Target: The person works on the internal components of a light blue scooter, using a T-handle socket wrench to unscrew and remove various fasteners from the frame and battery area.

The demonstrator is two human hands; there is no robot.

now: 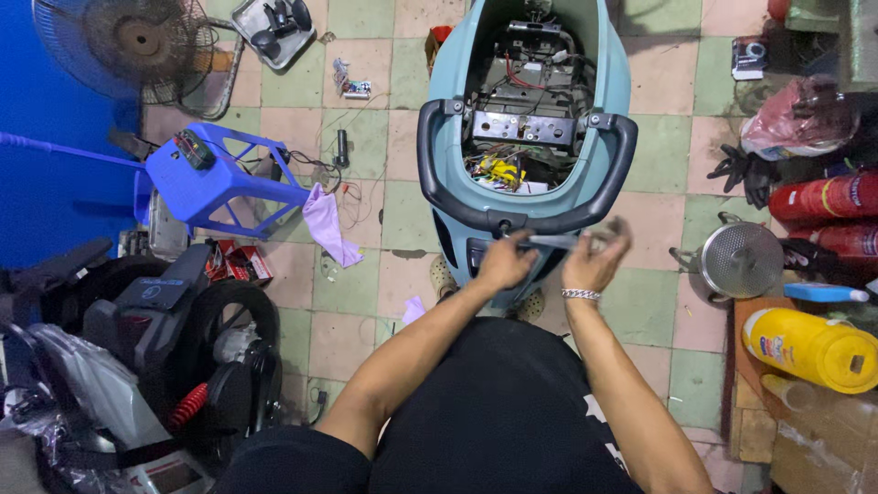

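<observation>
Near: left hand [506, 263] and right hand [596, 261], fingers closed on a thin grey tool [560, 241] held level between them, just near of the scooter's black grab rail [526, 216]. Far: open seat bay [521, 128], wiring exposed for access. Blue stool [215, 178] far left holds a small meter within reach.

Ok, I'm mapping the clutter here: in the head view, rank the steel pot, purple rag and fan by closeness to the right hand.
1. Steel pot, just right of the right hand.
2. Purple rag, left, by the blue stool.
3. Fan, far upper left.
</observation>
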